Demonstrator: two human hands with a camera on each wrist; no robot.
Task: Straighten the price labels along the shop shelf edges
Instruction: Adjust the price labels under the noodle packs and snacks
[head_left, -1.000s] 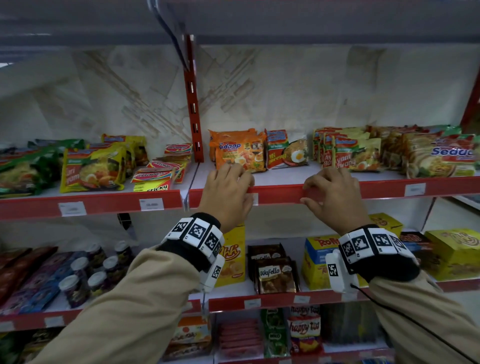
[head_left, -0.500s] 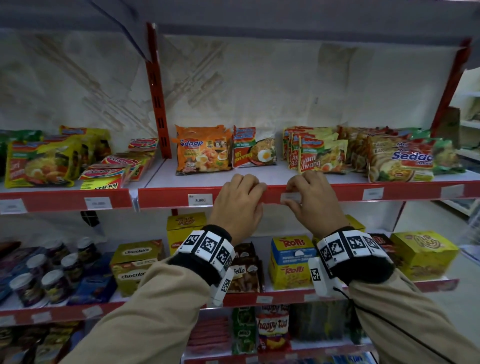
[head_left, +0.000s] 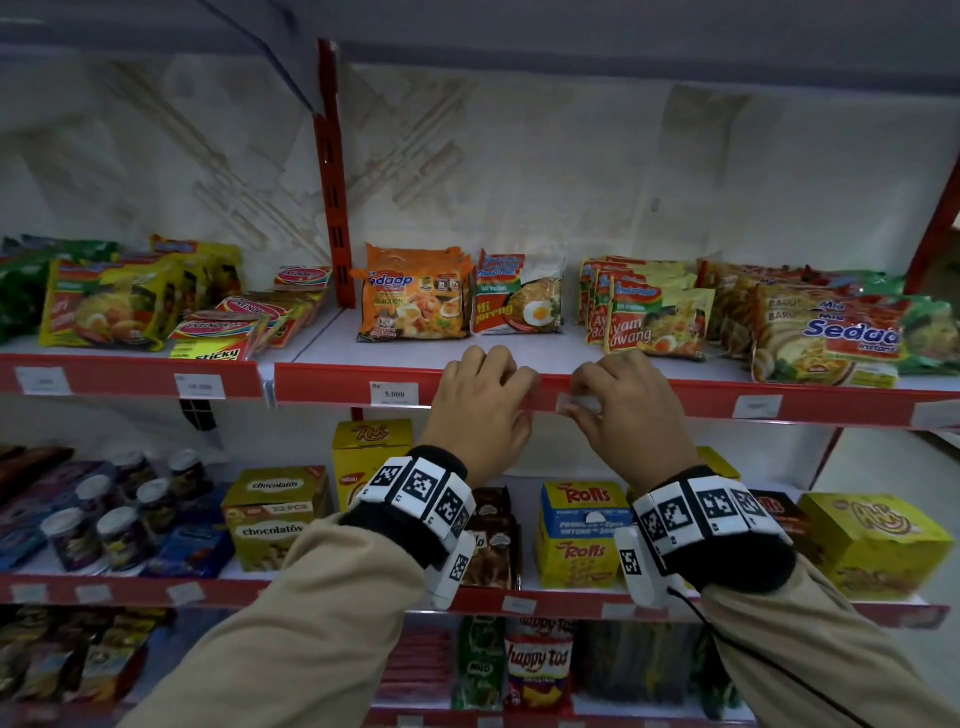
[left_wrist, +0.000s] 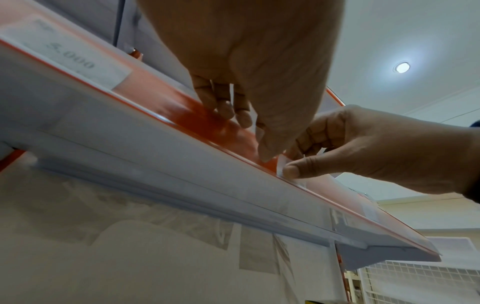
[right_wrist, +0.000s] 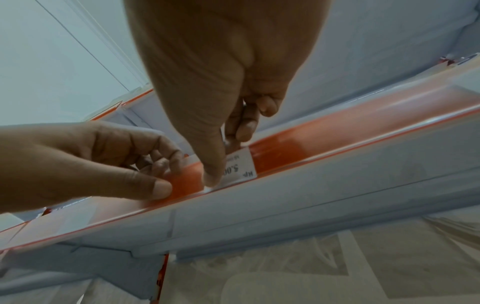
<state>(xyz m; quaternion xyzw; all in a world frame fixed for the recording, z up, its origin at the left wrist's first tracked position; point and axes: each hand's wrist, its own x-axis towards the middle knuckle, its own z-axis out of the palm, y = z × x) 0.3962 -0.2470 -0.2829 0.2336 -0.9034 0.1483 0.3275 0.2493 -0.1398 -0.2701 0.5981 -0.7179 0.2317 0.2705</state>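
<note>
A red shelf edge strip runs across the head view and carries white price labels. My right hand pinches one small white label on it. In the right wrist view the thumb presses that label while the fingers sit behind its top edge. My left hand is just left of it. Its fingers curl over the strip's top and its thumb lies on the front. The left wrist view shows both thumbs meeting at the label.
Other labels sit along the strip: a "5.000" one to the left, one to the right. Noodle packets stand just behind my fingers. Boxes fill the shelf below. A red upright divides the bays.
Both hands slid right along the strip, away from the "5.000" label, which now shows. My right hand took hold of the neighbouring label; my left hand settled beside it.
</note>
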